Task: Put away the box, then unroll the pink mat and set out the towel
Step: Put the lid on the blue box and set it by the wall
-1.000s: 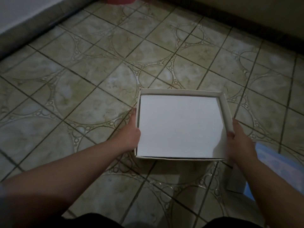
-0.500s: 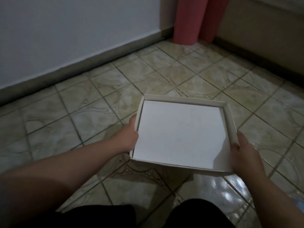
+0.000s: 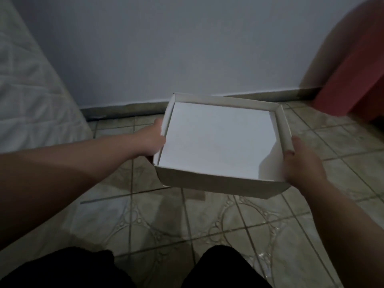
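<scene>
White cardboard box [image 3: 218, 140] is up off the floor, left hand [image 3: 152, 140] clamped on its left wall and right hand [image 3: 301, 163] on the right wall, same grip as before. The view has swung left though: the wall [image 3: 187, 48] now fills the top, a quilted mattress [image 3: 31, 90] shows at left, and the pink mat [image 3: 353, 80] sits blurred at right. Patterned tile floor [image 3: 166, 221] below.

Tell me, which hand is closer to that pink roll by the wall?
The right hand. It grips the right side of the box, the side toward the pink roll. The left hand grips the opposite side, farther off.
</scene>
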The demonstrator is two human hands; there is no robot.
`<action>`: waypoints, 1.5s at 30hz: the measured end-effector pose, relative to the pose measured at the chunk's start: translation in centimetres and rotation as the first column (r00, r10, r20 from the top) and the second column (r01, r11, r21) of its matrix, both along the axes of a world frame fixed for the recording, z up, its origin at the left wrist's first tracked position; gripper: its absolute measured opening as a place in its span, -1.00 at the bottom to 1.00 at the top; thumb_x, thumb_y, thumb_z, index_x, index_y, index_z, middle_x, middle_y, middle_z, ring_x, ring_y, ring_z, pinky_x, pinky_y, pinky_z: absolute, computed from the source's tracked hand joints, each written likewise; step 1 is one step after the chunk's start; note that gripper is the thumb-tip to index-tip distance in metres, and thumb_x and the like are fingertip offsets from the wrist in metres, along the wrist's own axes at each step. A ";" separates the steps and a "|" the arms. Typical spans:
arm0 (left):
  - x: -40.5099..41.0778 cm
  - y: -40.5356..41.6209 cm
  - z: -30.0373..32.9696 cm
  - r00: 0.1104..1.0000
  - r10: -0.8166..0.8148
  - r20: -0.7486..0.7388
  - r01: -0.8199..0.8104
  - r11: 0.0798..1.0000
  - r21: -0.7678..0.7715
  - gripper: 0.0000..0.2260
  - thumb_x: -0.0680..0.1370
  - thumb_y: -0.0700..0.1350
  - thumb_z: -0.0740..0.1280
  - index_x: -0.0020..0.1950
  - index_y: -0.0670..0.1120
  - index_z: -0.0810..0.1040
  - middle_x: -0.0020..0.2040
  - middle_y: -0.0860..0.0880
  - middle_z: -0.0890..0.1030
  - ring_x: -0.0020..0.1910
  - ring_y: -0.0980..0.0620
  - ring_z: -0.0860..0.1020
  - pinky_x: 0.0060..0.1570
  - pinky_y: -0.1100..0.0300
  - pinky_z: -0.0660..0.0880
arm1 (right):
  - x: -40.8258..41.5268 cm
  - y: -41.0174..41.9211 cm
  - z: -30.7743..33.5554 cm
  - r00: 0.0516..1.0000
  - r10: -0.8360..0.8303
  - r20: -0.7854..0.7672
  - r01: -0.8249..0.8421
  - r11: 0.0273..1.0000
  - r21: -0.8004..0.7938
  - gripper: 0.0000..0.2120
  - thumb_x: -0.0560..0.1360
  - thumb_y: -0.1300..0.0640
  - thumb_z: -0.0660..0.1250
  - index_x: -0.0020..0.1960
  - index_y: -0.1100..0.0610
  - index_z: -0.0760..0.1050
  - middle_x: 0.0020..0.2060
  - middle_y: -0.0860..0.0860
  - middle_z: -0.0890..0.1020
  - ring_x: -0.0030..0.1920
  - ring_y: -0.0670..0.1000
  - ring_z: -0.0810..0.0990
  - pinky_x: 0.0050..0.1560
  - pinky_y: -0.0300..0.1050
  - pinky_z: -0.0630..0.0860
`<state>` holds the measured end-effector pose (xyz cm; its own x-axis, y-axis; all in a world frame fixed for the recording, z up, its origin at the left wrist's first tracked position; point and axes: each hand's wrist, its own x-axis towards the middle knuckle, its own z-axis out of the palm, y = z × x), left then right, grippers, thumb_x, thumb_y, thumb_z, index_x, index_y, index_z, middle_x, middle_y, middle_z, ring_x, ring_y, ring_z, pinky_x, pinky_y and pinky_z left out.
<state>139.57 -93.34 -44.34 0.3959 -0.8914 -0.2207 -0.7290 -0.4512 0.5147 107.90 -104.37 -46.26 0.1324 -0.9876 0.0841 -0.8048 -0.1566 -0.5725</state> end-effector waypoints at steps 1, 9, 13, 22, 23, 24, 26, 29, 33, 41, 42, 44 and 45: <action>1.9 0.1 0.0 1.000 0.020 0.005 -0.020 1.000 -0.001 -0.45 0.59 -0.20 0.10 0.53 -0.06 -0.07 0.38 -0.24 0.38 0.24 -0.22 0.43 0.18 0.07 0.38 | 2.1 -0.6 0.1 1.000 0.031 -0.002 -0.031 1.000 0.000 -0.67 0.57 0.20 0.07 0.31 0.12 0.34 0.10 0.25 0.54 0.00 0.22 0.49 -0.10 -0.02 0.34; 15.7 -1.2 -2.7 0.982 0.185 -0.045 -0.187 0.982 -0.032 -0.47 0.60 -0.20 0.11 0.52 -0.10 -0.05 0.35 -0.25 0.40 0.14 -0.17 0.45 0.00 0.21 0.27 | 17.9 -6.8 -1.7 0.983 0.179 -0.029 -0.180 0.984 -0.015 -0.69 0.58 0.16 0.05 0.31 0.07 0.33 0.03 0.20 0.55 -0.12 0.14 0.45 -0.14 0.01 0.38; 21.8 -2.5 -6.3 0.968 0.237 -0.084 -0.238 0.971 -0.007 -0.46 0.60 -0.20 0.11 0.52 -0.06 -0.05 0.36 -0.22 0.40 0.14 -0.15 0.46 0.02 0.21 0.29 | 25.1 -9.6 -4.4 0.965 0.252 -0.067 -0.252 0.968 0.007 -0.70 0.57 0.20 0.05 0.29 0.09 0.33 0.04 0.27 0.56 -0.04 0.26 0.52 -0.11 0.01 0.37; 30.6 -5.2 -12.9 0.935 0.349 -0.060 -0.343 0.935 0.090 -0.41 0.60 -0.18 0.14 0.54 -0.05 -0.09 0.43 -0.25 0.31 0.32 -0.23 0.37 0.29 0.04 0.28 | 35.5 -14.1 -11.8 0.944 0.310 -0.115 -0.300 0.949 0.094 -0.66 0.57 0.22 0.03 0.33 0.14 0.30 0.09 0.30 0.55 0.03 0.29 0.53 -0.10 0.03 0.40; 31.1 -5.4 -13.4 0.933 0.356 -0.049 -0.350 0.932 0.094 -0.41 0.60 -0.18 0.15 0.54 -0.04 -0.09 0.43 -0.25 0.32 0.31 -0.23 0.38 0.28 0.05 0.29 | 36.1 -14.5 -12.5 0.943 0.312 -0.112 -0.303 0.948 0.094 -0.67 0.57 0.23 0.03 0.31 0.14 0.30 0.08 0.29 0.55 0.02 0.28 0.53 -0.09 0.04 0.41; 31.5 -5.7 -14.0 0.933 0.359 -0.035 -0.354 0.930 0.098 -0.41 0.60 -0.17 0.15 0.54 -0.04 -0.08 0.42 -0.25 0.33 0.29 -0.24 0.39 0.26 0.05 0.30 | 36.6 -14.8 -13.1 0.942 0.318 -0.107 -0.308 0.946 0.098 -0.67 0.57 0.23 0.03 0.31 0.14 0.30 0.08 0.28 0.55 0.00 0.26 0.53 -0.10 0.03 0.40; 32.2 -6.2 -15.2 0.932 0.364 0.004 -0.362 0.926 0.111 -0.43 0.60 -0.17 0.16 0.54 -0.05 -0.05 0.39 -0.27 0.36 0.26 -0.26 0.42 0.24 0.03 0.33 | 37.5 -15.3 -14.3 0.941 0.324 -0.102 -0.312 0.943 0.120 -0.66 0.57 0.23 0.02 0.33 0.13 0.29 0.08 0.28 0.55 0.00 0.25 0.52 -0.10 0.01 0.39; 32.9 -6.9 -16.9 0.934 0.349 0.078 -0.356 0.924 0.138 -0.48 0.60 -0.15 0.15 0.52 -0.07 0.02 0.32 -0.31 0.44 0.19 -0.29 0.48 0.20 -0.06 0.43 | 38.6 -16.1 -15.9 0.947 0.304 -0.109 -0.288 0.947 0.143 -0.63 0.58 0.21 0.02 0.37 0.10 0.26 0.08 0.28 0.55 0.03 0.29 0.54 -0.05 0.09 0.45; 33.2 -7.1 -19.0 0.933 0.355 0.053 -0.359 0.913 0.193 -0.50 0.61 -0.13 0.14 0.51 -0.11 0.05 0.38 -0.28 0.37 0.26 -0.26 0.43 0.28 -0.06 0.37 | 38.9 -16.0 -18.3 0.947 0.296 -0.122 -0.266 0.940 0.214 -0.56 0.57 0.20 0.02 0.45 0.08 0.19 0.13 0.26 0.55 0.07 0.27 0.55 0.02 0.06 0.46; 32.2 -8.0 -18.9 0.916 0.400 0.036 -0.399 0.896 0.194 -0.58 0.61 -0.16 0.14 0.44 -0.24 0.19 0.32 -0.33 0.42 0.23 -0.28 0.44 0.17 0.00 0.40 | 38.5 -15.8 -19.7 0.969 0.243 -0.031 -0.220 0.918 0.330 -0.59 0.59 0.14 0.04 0.43 0.07 0.19 0.18 0.24 0.54 0.13 0.27 0.53 0.07 0.11 0.46; 31.8 -8.1 -18.6 0.908 0.420 0.019 -0.415 0.889 0.191 -0.60 0.61 -0.15 0.15 0.42 -0.25 0.24 0.32 -0.30 0.42 0.22 -0.25 0.45 0.10 0.06 0.39 | 38.3 -15.9 -19.5 0.973 0.230 0.022 -0.222 0.899 0.377 -0.58 0.60 0.10 0.05 0.46 0.06 0.18 0.24 0.23 0.51 0.18 0.25 0.51 0.12 0.10 0.44; 30.7 -8.0 -18.0 0.879 0.477 -0.021 -0.465 0.866 0.185 -0.62 0.60 -0.10 0.17 0.35 -0.26 0.34 0.26 -0.27 0.47 0.07 -0.18 0.47 -0.12 0.15 0.35 | 37.1 -15.8 -18.8 0.971 0.183 0.154 -0.232 0.874 0.426 -0.50 0.61 0.02 0.10 0.51 0.02 0.10 0.34 0.18 0.45 0.29 0.20 0.45 0.22 0.06 0.40; 30.0 -7.7 -17.7 0.862 0.506 -0.039 -0.491 0.851 0.188 -0.62 0.58 -0.07 0.19 0.33 -0.25 0.36 0.22 -0.25 0.48 -0.01 -0.13 0.46 -0.19 0.15 0.33 | 36.0 -15.6 -18.3 0.965 0.159 0.208 -0.233 0.884 0.406 -0.47 0.60 -0.01 0.13 0.53 0.00 0.07 0.36 0.15 0.44 0.31 0.16 0.44 0.21 0.00 0.39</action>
<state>169.53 -101.08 -62.05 0.7503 -0.5269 -0.3993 -0.3412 -0.8259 0.4488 143.86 -119.97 -64.59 0.3480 -0.8888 -0.2984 -0.6716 -0.0142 -0.7408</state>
